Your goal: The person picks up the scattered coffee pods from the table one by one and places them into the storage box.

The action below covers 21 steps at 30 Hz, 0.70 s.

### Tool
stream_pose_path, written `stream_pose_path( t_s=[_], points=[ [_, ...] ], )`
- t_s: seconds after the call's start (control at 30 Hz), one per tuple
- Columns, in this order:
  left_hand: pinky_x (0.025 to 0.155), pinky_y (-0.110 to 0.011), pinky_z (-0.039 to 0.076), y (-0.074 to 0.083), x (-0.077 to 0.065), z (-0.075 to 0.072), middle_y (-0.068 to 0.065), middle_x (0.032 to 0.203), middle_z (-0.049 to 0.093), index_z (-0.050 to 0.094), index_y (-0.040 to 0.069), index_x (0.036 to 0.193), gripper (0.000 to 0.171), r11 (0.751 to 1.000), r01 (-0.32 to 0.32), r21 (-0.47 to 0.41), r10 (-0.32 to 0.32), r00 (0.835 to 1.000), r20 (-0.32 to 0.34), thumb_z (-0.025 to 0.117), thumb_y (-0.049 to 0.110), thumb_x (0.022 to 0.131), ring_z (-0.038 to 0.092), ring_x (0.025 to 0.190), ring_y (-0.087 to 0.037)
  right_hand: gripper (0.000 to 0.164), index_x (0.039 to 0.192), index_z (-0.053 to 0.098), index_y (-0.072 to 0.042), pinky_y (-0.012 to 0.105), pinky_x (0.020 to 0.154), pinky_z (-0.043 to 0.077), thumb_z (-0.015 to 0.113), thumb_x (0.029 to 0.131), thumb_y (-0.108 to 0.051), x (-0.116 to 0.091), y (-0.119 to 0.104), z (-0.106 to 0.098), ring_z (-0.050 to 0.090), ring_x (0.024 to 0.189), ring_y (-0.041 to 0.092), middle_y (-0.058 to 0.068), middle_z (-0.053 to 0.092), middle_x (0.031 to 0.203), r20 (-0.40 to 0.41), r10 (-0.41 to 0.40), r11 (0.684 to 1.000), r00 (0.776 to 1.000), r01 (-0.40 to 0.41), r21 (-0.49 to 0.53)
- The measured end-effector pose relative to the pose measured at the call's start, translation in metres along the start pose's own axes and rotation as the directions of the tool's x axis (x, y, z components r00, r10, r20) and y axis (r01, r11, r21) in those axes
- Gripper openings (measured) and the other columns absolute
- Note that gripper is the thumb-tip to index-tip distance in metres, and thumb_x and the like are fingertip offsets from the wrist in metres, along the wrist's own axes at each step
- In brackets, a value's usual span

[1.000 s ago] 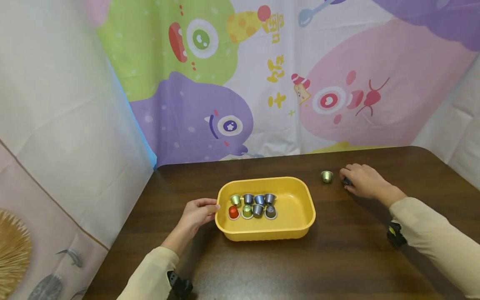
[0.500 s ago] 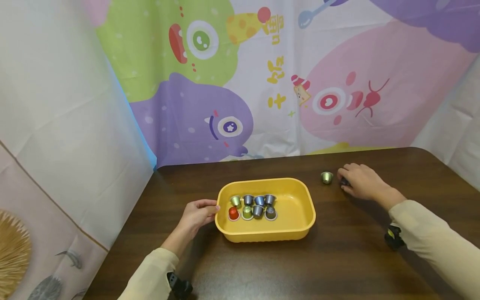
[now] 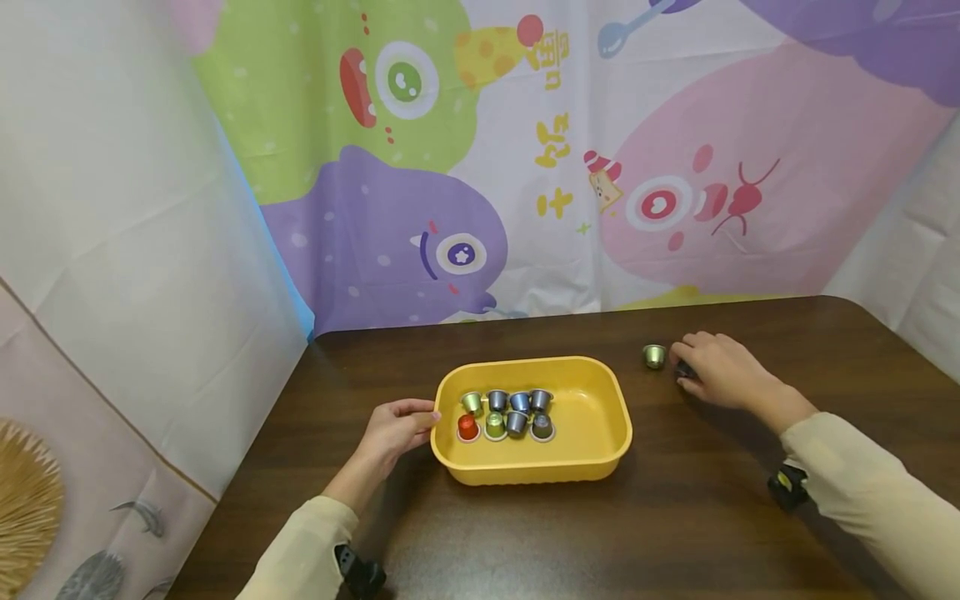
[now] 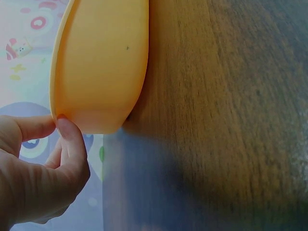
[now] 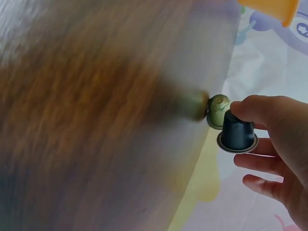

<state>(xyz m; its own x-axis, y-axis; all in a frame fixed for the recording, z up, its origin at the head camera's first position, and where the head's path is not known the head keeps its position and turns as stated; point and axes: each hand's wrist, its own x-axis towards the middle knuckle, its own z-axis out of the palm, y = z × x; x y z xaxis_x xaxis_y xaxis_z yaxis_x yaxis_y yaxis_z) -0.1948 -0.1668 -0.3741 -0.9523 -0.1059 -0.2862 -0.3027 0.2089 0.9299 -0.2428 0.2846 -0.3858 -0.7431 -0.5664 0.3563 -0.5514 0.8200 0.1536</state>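
Note:
My left hand [image 3: 397, 433] pinches the left rim of a yellow tray [image 3: 536, 471] between thumb and forefinger; the left wrist view shows the thumb against the outer wall. Inside the tray, towards its left, stand several coffee capsules: a red one [image 3: 467, 427], green ones [image 3: 494, 423], a blue one [image 3: 520, 401] and dark grey ones [image 3: 542, 425]. To the right of the tray, my right hand [image 3: 726, 371] pinches a dark coffee capsule [image 5: 238, 132] between thumb and fingers. Just left of that hand, a green coffee capsule [image 3: 654, 357] rests on the table.
The dark brown wooden table [image 3: 570, 542] reaches back to a cartoon-printed curtain [image 3: 555, 250]. A pale cloth [image 3: 150, 208] hangs along the left side. The tray's right part [image 3: 588, 417] shows bare yellow floor.
My right hand has shifted slightly left, closer to the green capsule, with the dark capsule in its fingers. The left hand and the tray have stayed in place.

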Motion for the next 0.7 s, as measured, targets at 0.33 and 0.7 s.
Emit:
stream_pose_path(
  t_s=[0.33, 0.7],
  points=[
    [0.08, -0.029, 0.06, 0.0, 0.0, 0.0, -0.012, 0.101, 0.066, 0.065, -0.005, 0.112, 0.028, 1.0, 0.0, -0.006, 0.0, 1.0, -0.001, 0.067, 0.007, 0.087, 0.065, 0.085, -0.015, 0.026, 0.085, 0.061, -0.013, 0.041, 0.062, 0.049, 0.082, 0.071, -0.018, -0.004, -0.011, -0.012, 0.058, 0.073, 0.021, 0.0, 0.058, 0.079, 0.039, -0.023, 1.0, 0.999, 0.022, 0.015],
    [0.082, -0.031, 0.059, 0.001, -0.001, 0.0, -0.013, 0.103, 0.065, 0.065, -0.005, 0.113, 0.029, 1.0, 0.01, -0.007, -0.01, 1.0, 0.001, 0.067, 0.006, 0.087, 0.065, 0.086, -0.016, 0.026, 0.084, 0.062, -0.014, 0.041, 0.062, 0.05, 0.084, 0.069, -0.017, -0.002, -0.023, -0.028, 0.058, 0.074, 0.021, 0.0, 0.058, 0.079, 0.029, -0.059, 0.998, 0.998, 0.058, 0.03]
  ],
)
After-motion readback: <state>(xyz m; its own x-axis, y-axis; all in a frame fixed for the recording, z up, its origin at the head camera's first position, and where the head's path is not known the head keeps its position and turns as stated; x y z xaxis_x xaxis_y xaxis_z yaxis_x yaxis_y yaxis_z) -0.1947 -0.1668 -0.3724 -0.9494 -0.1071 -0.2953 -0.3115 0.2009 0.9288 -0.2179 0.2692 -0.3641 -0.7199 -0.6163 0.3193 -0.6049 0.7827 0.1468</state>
